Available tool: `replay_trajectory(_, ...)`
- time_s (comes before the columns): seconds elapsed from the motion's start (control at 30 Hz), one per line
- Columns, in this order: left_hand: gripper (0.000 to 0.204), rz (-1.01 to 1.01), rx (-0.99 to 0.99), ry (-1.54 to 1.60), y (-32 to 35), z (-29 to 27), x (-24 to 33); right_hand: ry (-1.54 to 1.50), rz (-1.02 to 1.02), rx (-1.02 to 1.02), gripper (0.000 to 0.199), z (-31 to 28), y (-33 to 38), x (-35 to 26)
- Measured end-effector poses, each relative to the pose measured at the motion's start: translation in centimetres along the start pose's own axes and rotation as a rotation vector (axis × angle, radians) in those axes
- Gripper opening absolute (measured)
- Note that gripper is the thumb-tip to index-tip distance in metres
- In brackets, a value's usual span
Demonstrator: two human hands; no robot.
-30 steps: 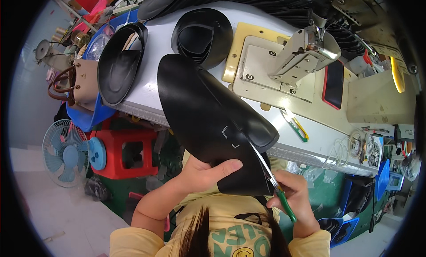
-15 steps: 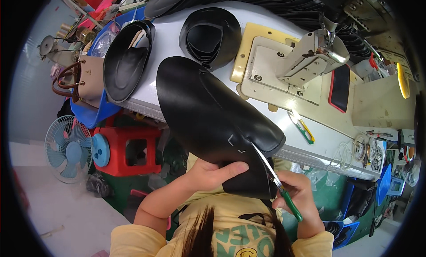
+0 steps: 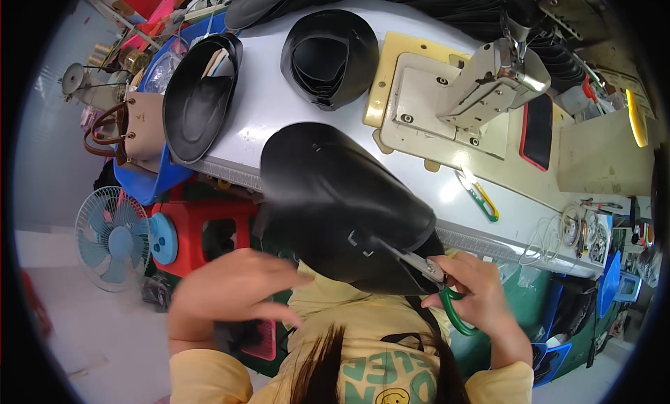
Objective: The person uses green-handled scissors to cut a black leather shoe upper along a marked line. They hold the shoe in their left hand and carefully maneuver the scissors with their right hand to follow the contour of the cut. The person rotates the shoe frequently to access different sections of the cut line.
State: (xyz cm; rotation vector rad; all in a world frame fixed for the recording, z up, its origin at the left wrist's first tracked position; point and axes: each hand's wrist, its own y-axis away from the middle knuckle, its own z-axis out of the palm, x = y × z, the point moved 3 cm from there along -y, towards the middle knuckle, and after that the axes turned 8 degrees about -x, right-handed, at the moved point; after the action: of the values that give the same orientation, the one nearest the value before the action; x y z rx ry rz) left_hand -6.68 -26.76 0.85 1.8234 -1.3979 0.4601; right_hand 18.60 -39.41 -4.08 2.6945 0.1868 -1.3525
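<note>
1. Curved sheet (image 3: pixel 335 194) across the table's near edge: plain black, two small whitish bracket-like marks.
2. Scissors (image 3: pixel 424 266): silver-grey blades, green handles.
3. Table (image 3: pixel 258 104): white top; ruled strip (image 3: pixel 481 240) along its near edge, grey with fine markings.
4. Snips (image 3: pixel 486 201) near that edge: yellow and green.
5. Flat slab (image 3: pixel 537 135) toward the table's right end: black face, red rim.
6. Shirt (image 3: pixel 370 338): pale yellow, green lettering, yellow smiley.
7. Handbag (image 3: pixel 145 125) beyond the table's left edge: beige, brown handles.

A big, shiny, black bent sheet (image 3: pixel 328 194) with two small pale marks slants across the white bench's (image 3: pixel 257 114) near edge. Green-handled metal scissors (image 3: pixel 427 267) point up-left over its lower part.
</note>
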Motion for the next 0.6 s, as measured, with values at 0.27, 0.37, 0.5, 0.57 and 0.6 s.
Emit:
replay_trajectory(0.27, 0.036, 0.276, -0.140, -0.312, -6.3, -5.1, 4.1, 0.471, -0.229, -0.240, 0.046, -1.0, -1.2, -3.3)
replay_trajectory(0.37, 0.033, 0.172, -0.405, -0.295, -7.6, -5.1, 4.4, 0.557, -0.211, -0.276, 0.047, -1.8, -0.6, -3.8)
replay_trajectory(0.5, 0.025, 0.063, -0.472, -0.345, -8.0, -4.9, 4.7, 0.673, -0.223, -0.349, 0.051, -2.4, -0.1, -4.2)
replay_trajectory(0.57, 0.018, 0.044, -0.352, -0.261, -7.4, -5.2, 4.0, 0.691, -0.182, -0.288, 0.053, -3.2, 0.5, -4.2)
replay_trajectory(0.6, 0.015, 0.032, -0.291, -0.218, -6.9, -5.3, 3.5, 0.699, -0.164, -0.258, 0.054, -3.6, 0.8, -4.1)
